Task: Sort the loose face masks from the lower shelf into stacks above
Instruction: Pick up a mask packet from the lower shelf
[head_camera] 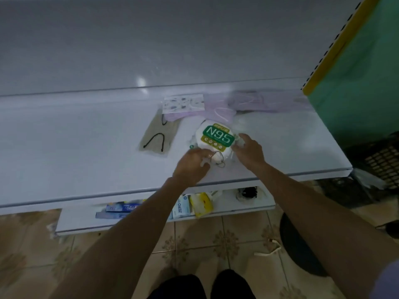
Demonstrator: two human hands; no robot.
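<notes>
A white N95 mask pack (218, 137) with a green label lies on the upper white shelf (86, 152). My left hand (194, 162) pinches its near left edge. My right hand (248, 149) holds its right edge in curled fingers. Behind it lie purple masks (218, 113), a patterned mask pack (183, 103) and more purple masks (261, 101) at the back right. A beige mask with black loops (156, 137) lies to the left. On the lower shelf (86, 221) sit a yellow pack (201, 203), a "ZERO" pack (180, 207) and blue packs (121, 209).
A green and yellow panel (356, 72) stands at the right end of the shelf. A dark basket (380, 160) sits on the floor to the right. A white mask loop (269, 249) lies on the tiled floor beside a dark round object (295, 244).
</notes>
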